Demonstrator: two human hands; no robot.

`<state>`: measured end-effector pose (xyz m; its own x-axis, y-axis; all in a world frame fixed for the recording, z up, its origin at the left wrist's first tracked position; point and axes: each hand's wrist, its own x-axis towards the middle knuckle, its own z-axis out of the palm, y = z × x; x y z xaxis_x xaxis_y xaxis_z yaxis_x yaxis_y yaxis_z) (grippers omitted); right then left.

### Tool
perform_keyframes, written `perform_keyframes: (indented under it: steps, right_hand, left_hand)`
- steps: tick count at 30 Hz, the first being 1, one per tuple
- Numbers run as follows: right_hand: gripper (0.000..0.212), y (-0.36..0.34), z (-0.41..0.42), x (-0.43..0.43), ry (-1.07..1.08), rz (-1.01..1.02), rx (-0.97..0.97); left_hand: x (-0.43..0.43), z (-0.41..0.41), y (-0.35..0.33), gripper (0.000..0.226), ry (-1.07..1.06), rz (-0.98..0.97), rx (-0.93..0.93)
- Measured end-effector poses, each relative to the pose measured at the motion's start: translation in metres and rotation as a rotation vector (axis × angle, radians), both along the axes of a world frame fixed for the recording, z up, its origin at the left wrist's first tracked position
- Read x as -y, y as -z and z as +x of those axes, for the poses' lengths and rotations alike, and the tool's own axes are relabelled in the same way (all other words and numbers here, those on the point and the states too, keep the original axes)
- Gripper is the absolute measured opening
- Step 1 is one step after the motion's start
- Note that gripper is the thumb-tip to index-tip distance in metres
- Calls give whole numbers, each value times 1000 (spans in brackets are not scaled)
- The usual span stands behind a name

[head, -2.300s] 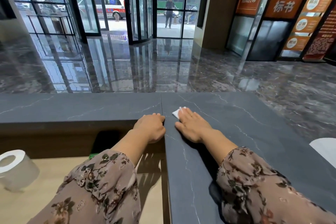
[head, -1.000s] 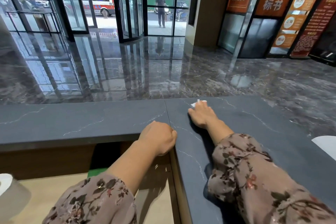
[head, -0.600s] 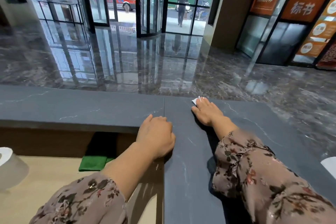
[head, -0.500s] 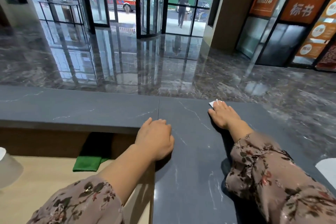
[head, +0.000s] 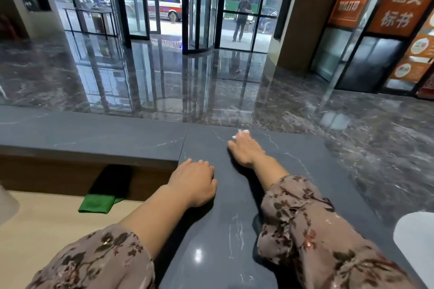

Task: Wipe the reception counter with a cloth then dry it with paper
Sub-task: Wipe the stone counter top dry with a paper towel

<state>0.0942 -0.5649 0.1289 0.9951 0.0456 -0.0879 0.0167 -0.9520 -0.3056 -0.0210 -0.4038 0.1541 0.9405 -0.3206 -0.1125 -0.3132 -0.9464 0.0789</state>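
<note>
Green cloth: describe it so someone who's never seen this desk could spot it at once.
Start at the long dark grey stone counter. Below its near edge sits a pale wooden desk; the green cloth lies folded there, partly in the shadowed gap under the counter, left of the left hand. It is the only green thing; the white paper is up on the counter.

Counter (head: 305, 171): open slab right of right hand (head: 246, 152), & a strip btwn the forearms. Left hand (head: 195, 180) sits on near-left edge. White obj (head: 413, 237) takes near-right corner. Lower desk (head: 47, 218), left: green cloth (head: 98, 203) lies half under overhang.
</note>
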Motion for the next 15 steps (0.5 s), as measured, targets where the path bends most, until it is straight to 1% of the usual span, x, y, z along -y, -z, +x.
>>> perform_keyframes:
  steps: [3, 5, 9, 15]
  right_hand:
    - [62, 1, -7, -24, -198, -22, -19]
    - [63, 3, -7, -15, -257, -74, -23]
    - [64, 1, -2, 35, -194, -139, 11]
    - [61, -3, -3, 119, -65, -245, -1]
  left_hand:
    - [6, 0, -3, 38, -38, 24, -18]
    - [9, -2, -4, 39, -56, 43, -25]
    - [17, -5, -5, 38, -90, 78, -9]
    - [35, -9, -2, 35, -96, 81, -2]
